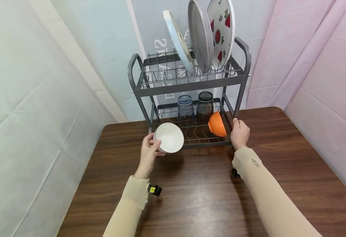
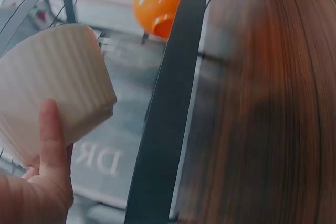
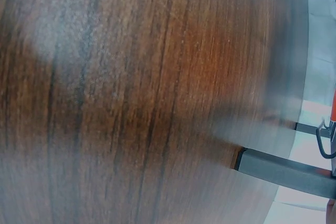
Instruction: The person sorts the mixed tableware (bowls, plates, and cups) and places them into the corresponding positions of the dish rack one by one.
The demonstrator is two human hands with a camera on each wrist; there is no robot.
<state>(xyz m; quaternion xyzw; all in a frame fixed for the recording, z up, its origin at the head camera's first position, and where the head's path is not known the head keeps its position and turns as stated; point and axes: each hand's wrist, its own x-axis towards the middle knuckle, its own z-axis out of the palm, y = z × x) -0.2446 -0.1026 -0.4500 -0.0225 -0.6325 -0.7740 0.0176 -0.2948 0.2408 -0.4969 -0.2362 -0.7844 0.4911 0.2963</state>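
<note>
My left hand (image 1: 148, 154) holds a white bowl (image 1: 170, 137) by its side, in front of the lower tier of a grey two-tier dish rack (image 1: 187, 87). The bowl's mouth faces the head camera; in the left wrist view its ribbed outside (image 2: 52, 82) shows, a finger lying along it. My right hand (image 1: 239, 134) grips the rack's right front post. An orange bowl (image 1: 218, 125) leans on its side in the lower tier, just left of that hand. The right wrist view shows a rack leg (image 3: 289, 171) on the table, with the right hand mostly out of frame.
Behind the bowls, a blue glass (image 1: 185, 111) and a dark glass (image 1: 205, 107) stand in the lower tier. Above them, a light-blue-rimmed plate (image 1: 177, 41), a grey plate (image 1: 201, 36) and a strawberry-patterned plate (image 1: 221, 33) stand on edge. The rack sits on a brown wooden table (image 1: 202, 197).
</note>
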